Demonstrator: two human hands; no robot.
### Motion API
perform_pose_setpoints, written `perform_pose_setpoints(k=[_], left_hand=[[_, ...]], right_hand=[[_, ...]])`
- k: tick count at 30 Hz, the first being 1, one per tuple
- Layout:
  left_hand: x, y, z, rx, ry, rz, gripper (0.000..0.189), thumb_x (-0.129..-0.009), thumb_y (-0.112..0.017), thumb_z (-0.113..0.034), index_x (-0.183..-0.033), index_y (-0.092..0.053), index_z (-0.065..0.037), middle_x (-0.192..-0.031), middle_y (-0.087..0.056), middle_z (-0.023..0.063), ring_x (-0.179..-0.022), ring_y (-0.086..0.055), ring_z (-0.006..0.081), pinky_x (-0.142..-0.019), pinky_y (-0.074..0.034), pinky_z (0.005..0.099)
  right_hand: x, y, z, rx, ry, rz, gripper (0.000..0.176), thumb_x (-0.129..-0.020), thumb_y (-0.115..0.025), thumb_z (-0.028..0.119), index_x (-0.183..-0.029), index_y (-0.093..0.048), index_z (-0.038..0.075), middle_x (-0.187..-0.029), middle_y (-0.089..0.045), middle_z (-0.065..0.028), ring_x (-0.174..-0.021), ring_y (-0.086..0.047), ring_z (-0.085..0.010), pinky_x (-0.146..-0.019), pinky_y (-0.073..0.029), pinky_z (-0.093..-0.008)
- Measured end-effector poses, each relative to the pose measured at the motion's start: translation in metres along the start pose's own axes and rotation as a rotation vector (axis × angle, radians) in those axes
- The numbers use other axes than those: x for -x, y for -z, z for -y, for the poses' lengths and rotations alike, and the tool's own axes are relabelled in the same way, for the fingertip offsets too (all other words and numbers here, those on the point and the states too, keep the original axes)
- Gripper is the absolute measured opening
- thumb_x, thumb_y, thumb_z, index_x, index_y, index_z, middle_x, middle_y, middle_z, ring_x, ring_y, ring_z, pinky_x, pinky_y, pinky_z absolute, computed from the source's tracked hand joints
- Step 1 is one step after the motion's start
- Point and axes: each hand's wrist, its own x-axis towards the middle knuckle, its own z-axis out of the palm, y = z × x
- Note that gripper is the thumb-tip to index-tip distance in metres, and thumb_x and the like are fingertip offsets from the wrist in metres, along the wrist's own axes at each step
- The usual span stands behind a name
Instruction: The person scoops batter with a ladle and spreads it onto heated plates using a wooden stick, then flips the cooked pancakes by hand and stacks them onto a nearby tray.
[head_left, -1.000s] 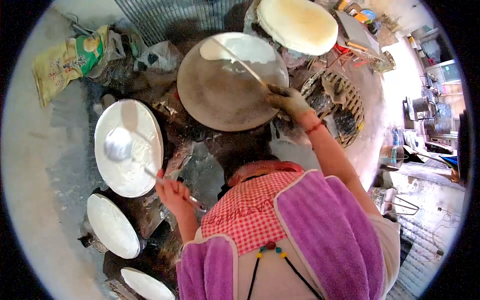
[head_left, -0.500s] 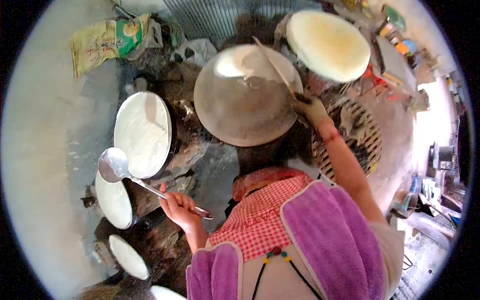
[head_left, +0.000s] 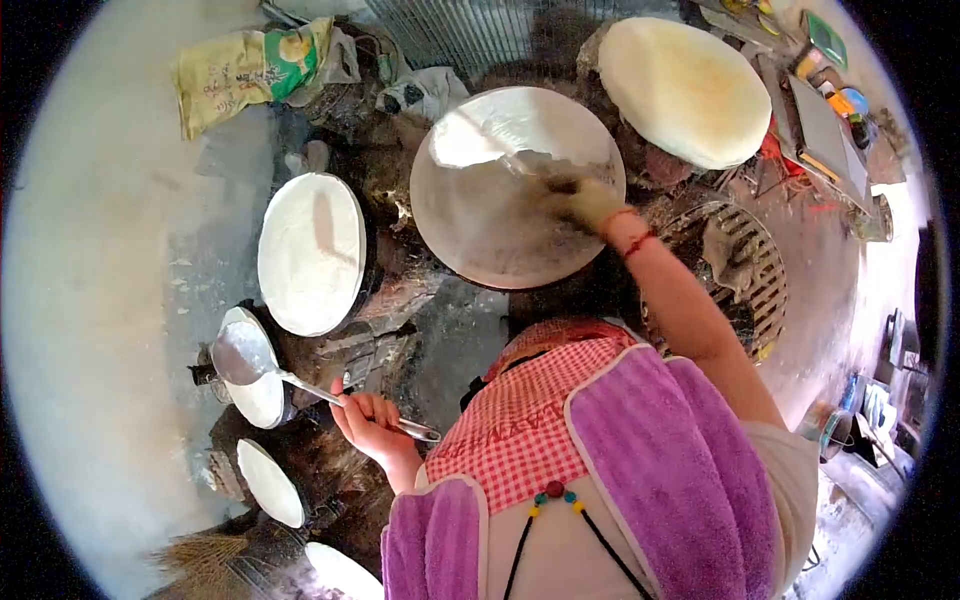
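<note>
My left hand [head_left: 368, 425] is closed around the handle of a metal ladle [head_left: 245, 357]. Its bowl overlaps a round vessel of white contents [head_left: 262, 405] in this view. My right hand [head_left: 585, 200], in a dirty glove, is over the right half of a large round griddle [head_left: 475, 235]. Motion blurs its fingers, and a pale streak of the thin wooden stick [head_left: 515, 165] runs from them toward the griddle's middle. Bright glare lies across the griddle's upper left. Left of it stands a wide round pan of white batter [head_left: 310, 265].
A thick round pale flatbread [head_left: 685, 92], browned in the middle, lies at the back right. More white-filled rounds [head_left: 270, 483] line the lower left. A slatted basket [head_left: 770, 285] stands right of my right forearm. A yellow-green sack [head_left: 250, 75] lies back left, a broom [head_left: 200, 560] lower left.
My right hand has swept left over the griddle, and the stick, plainly seen before, is now blurred. The left hand keeps the ladle low at the left. The whole view has shifted slightly.
</note>
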Motion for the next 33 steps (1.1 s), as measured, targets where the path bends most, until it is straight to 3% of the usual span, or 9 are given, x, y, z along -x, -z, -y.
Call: perform_pose_setpoints(k=[3, 6, 9, 15, 17, 18, 22, 28, 33], left_hand=[[-0.007, -0.008, -0.002, 0.085, 0.006, 0.004, 0.029, -0.099, -0.044, -0.021, -0.124, -0.047, -0.008, -0.059, -0.029, -0.0053, -0.043, -0.024, 0.0041, -0.036, -0.021, 0.0220], [-0.009, -0.009, -0.005, 0.121, -0.006, -0.050, 0.028, -0.099, -0.044, -0.021, -0.123, -0.048, -0.008, -0.059, -0.029, -0.0053, -0.043, -0.025, 0.0041, -0.036, -0.022, 0.0221], [-0.008, 0.000, -0.006, 0.023, 0.013, -0.042, 0.028, -0.099, -0.044, -0.020, -0.124, -0.047, -0.007, -0.060, -0.030, -0.0048, -0.043, -0.026, 0.0044, -0.036, -0.024, 0.0218], [-0.019, 0.005, -0.005, 0.043, -0.011, 0.001, 0.025, -0.098, -0.043, -0.016, -0.121, -0.048, -0.006, -0.058, -0.029, -0.0061, -0.042, -0.026, 0.0036, -0.034, -0.023, 0.0218], [-0.025, 0.000, -0.011, 0.067, 0.019, -0.050, 0.025, -0.099, -0.040, -0.016, -0.121, -0.049, -0.007, -0.059, -0.028, -0.0057, -0.043, -0.024, 0.0038, -0.034, -0.023, 0.0213], [-0.028, 0.000, -0.010, 0.088, 0.022, -0.043, 0.025, -0.099, -0.040, -0.017, -0.121, -0.049, -0.008, -0.059, -0.028, -0.0055, -0.043, -0.023, 0.0039, -0.034, -0.023, 0.0212], [-0.035, 0.001, -0.007, 0.058, 0.050, -0.017, 0.027, -0.099, -0.043, -0.019, -0.122, -0.047, -0.007, -0.060, -0.026, -0.0060, -0.044, -0.023, 0.0040, -0.036, -0.023, 0.0207], [-0.057, 0.002, 0.004, 0.111, 0.181, 0.073, 0.025, -0.100, -0.041, -0.018, -0.121, -0.048, -0.007, -0.061, -0.029, -0.0048, -0.043, -0.022, 0.0045, -0.036, -0.023, 0.0218], [-0.064, -0.008, 0.003, -0.013, 0.266, 0.125, 0.026, -0.100, -0.040, -0.019, -0.121, -0.047, -0.007, -0.061, -0.028, -0.0042, -0.043, -0.024, 0.0043, -0.036, -0.023, 0.0220]], right_hand=[[0.001, -0.025, 0.014, 0.281, 0.010, 0.175, 0.046, -0.079, -0.064, 0.040, -0.115, -0.064, 0.012, -0.107, -0.066, -0.0168, -0.092, -0.064, -0.0295, -0.085, -0.049, -0.0369], [0.023, 0.020, -0.027, -0.336, 0.026, 0.251, 0.048, -0.083, -0.062, 0.042, -0.118, -0.062, 0.009, -0.114, -0.063, -0.0157, -0.100, -0.063, -0.0270, -0.088, -0.048, -0.0349], [-0.044, 0.029, -0.111, -0.094, -0.005, -0.052, 0.052, -0.084, -0.062, 0.045, -0.117, -0.061, 0.005, -0.107, -0.066, -0.0152, -0.097, -0.064, -0.0236, -0.082, -0.051, -0.0342], [-0.013, -0.005, 0.034, 0.479, 0.036, 0.435, 0.050, -0.083, -0.063, 0.034, -0.126, -0.056, 0.011, -0.114, -0.063, -0.0157, -0.097, -0.062, -0.0292, -0.085, -0.048, -0.0383], [0.015, 0.007, 0.000, 0.754, 0.613, 0.062, 0.048, -0.082, -0.063, 0.025, -0.126, -0.056, 0.010, -0.120, -0.060, -0.0130, -0.103, -0.060, -0.0273, -0.090, -0.047, -0.0392], [0.015, 0.027, -0.004, 0.204, 0.306, 0.301, 0.047, -0.080, -0.063, 0.016, -0.126, -0.056, 0.009, -0.124, -0.058, -0.0115, -0.106, -0.059, -0.0251, -0.094, -0.045, -0.0381], [-0.016, 0.051, -0.001, 0.072, -0.006, -0.037, 0.043, -0.079, -0.061, 0.006, -0.122, -0.058, 0.005, -0.110, -0.066, -0.0105, -0.094, -0.063, -0.0209, -0.083, -0.049, -0.0344], [-0.002, 0.006, -0.006, 0.860, 0.263, 0.078, 0.041, -0.079, -0.063, 0.006, -0.119, -0.060, 0.004, -0.112, -0.065, -0.0102, -0.096, -0.063, -0.0158, -0.081, -0.050, -0.0304], [0.019, 0.033, 0.008, 0.087, 0.085, 0.044, 0.038, -0.080, -0.058, 0.015, -0.117, -0.061, 0.004, -0.113, -0.063, -0.0158, -0.106, -0.060, -0.0292, -0.094, -0.045, -0.0368]])
